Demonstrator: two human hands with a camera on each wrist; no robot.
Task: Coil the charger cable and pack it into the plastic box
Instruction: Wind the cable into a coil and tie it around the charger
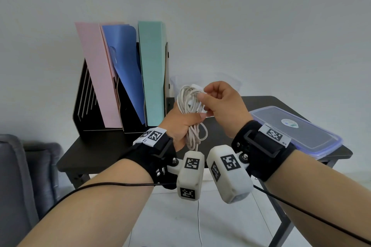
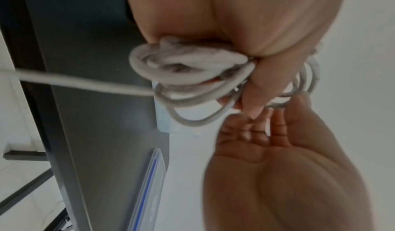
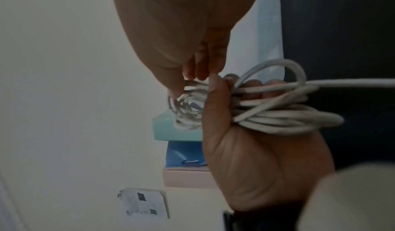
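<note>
The white charger cable [image 1: 189, 102] is wound into a coil of several loops held upright above the black table [image 1: 104, 146]. My left hand [image 1: 180, 124] grips the coil round its middle, thumb across the front. My right hand [image 1: 204, 94] pinches a strand at the top of the coil between thumb and fingertips. In the right wrist view the coil [image 3: 278, 114] lies across the left palm [image 3: 262, 158]. A loose tail [image 1: 199, 218] hangs down toward the floor. The clear plastic box [image 1: 234, 81] shows faintly behind my hands. Its blue-rimmed lid [image 1: 297, 128] lies on the table at the right.
A black file rack [image 1: 84, 94] with pink, blue and green folders stands at the table's back left. A grey chair [image 1: 22, 176] is low on the left. Black sensor wires [image 1: 311, 214] trail from both wrist bands. The pale wall is behind.
</note>
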